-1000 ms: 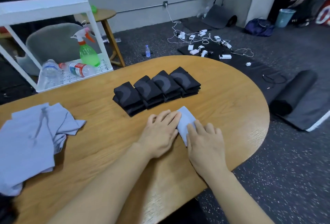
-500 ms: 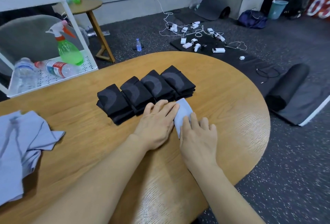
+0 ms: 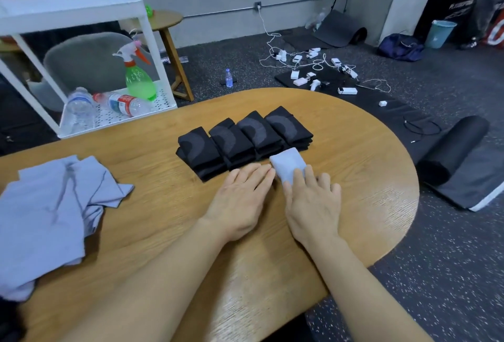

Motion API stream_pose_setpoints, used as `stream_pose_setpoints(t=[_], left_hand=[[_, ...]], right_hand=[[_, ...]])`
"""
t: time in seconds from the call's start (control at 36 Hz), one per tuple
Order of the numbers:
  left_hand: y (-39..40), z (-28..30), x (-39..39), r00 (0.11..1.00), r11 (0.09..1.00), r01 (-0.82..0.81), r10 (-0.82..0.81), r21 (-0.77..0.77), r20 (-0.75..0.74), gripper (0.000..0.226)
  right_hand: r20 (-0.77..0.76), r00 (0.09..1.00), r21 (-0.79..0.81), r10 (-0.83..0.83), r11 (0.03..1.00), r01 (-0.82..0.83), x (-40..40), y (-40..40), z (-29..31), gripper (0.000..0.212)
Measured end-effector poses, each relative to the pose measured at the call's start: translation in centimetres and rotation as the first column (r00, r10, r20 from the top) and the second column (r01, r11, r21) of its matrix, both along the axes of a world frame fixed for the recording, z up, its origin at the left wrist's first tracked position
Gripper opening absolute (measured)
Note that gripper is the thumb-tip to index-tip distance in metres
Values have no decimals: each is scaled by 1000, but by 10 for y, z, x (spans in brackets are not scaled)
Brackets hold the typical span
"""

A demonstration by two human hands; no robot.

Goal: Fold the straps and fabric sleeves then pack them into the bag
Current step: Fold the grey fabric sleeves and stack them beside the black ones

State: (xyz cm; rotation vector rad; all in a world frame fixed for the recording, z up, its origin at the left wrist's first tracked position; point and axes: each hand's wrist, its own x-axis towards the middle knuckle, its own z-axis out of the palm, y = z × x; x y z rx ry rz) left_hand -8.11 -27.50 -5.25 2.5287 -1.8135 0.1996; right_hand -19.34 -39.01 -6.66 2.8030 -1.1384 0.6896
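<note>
Sleeve (image 3: 287, 163) points away (under hands (image 3: 275, 200)).

The surface (image 3: 354, 178) is warm brown wood with a visible grain. Four folded sleeves (image 3: 242, 141) are black, each with a curved grey band. The small folded cloth (image 3: 287, 163) is pale lavender-blue, as is the loose fabric pile (image 3: 51, 211). The spray bottle (image 3: 139, 80) is bright green with an orange-and-white trigger. The floor (image 3: 436, 273) is dark grey, speckled white.
</note>
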Motion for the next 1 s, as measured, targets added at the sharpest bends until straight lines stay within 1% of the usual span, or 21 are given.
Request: stream_pose_setpoints(t=[0.11, 0.19, 0.28, 0.39, 0.5, 0.61, 0.67, 0.75, 0.78, 0.83, 0.86, 0.92, 0.97, 1.0], left_hand=[[27, 12, -7, 998, 998, -62, 62, 1, -19, 63], [55, 18, -12, 992, 992, -121, 122, 21, -43, 67], [90, 22, -15, 975, 978, -205, 207, 37, -76, 67], [143, 26, -12, 931, 937, -350, 349, 10, -108, 63], [196, 22, -2, 867, 867, -495, 489, -58, -91, 51], [242, 26, 15, 842, 833, -540, 536, -125, -67, 46], [259, 34, 27, 820, 805, -571, 568, -163, -65, 47], [277, 50, 50, 739, 722, -674, 661, -160, -129, 61], [282, 54, 60, 698, 683, -716, 700, -144, -150, 61], [292, 59, 83, 615, 604, -789, 771, -116, -164, 50], [296, 60, 94, 583, 573, -813, 794, -107, -175, 46], [302, 60, 114, 541, 528, -841, 811, -120, -221, 39], [304, 58, 131, 491, 482, -869, 818, -107, -299, 32], [303, 58, 138, 458, 460, -884, 819, -83, -344, 33]], right_hand=[[29, 997, 11, 77, 997, -77, 3, 17, 11, 46], [46, 982, -1, 185, 983, -185, 8, 38, 14, 45], [64, 952, -11, 301, 954, -301, 16, 63, 15, 45], [15, 897, -20, 441, 897, -441, 31, 101, 14, 46], [-15, 836, -14, 549, 835, -549, 52, 139, 13, 47], [8, 749, -55, 662, 748, -661, 78, 174, 19, 39], [27, 718, -50, 696, 718, -694, 94, 190, 23, 36], [20, 690, 36, 724, 689, -724, 120, 210, 32, 37], [12, 674, 72, 739, 672, -737, 130, 215, 36, 38], [-18, 643, 140, 766, 638, -757, 151, 224, 45, 37], [-30, 636, 173, 771, 631, -756, 161, 227, 49, 32], [1, 643, 234, 766, 625, -745, 181, 235, 57, 22], [27, 653, 283, 757, 621, -731, 202, 243, 62, 23], [27, 660, 321, 751, 618, -717, 212, 247, 61, 25]])
